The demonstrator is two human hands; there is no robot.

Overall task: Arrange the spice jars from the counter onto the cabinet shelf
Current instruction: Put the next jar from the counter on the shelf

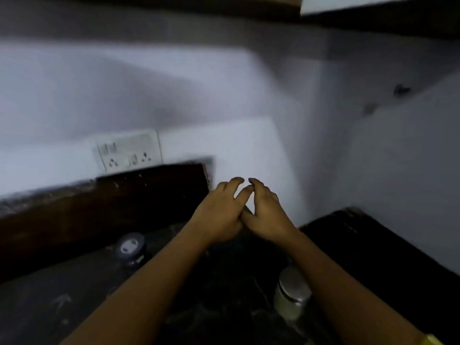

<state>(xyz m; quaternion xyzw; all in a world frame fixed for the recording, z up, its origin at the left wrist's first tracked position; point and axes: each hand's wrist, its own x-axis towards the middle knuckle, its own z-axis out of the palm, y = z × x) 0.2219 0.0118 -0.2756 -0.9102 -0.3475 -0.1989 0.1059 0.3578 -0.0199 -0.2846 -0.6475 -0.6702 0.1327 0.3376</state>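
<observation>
Head view, blurry. Left hand [219, 212] and right hand [267, 215] were out together over the dark worktop [49, 302], fingers touching and overlapping, both grips loose and holding nothing. Dark-lidded jar [130, 249] stood near the worktop's back edge, left of the left forearm. Silver-lidded jar [291, 293] stood toward the worktop's right side, partly hidden under the right forearm. Wall socket plate [128, 153] sat above the back edge.

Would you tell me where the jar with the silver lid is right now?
In the head view, the silver-lidded jar stands on the dark counter at lower right, tucked just inside the right forearm.
</observation>
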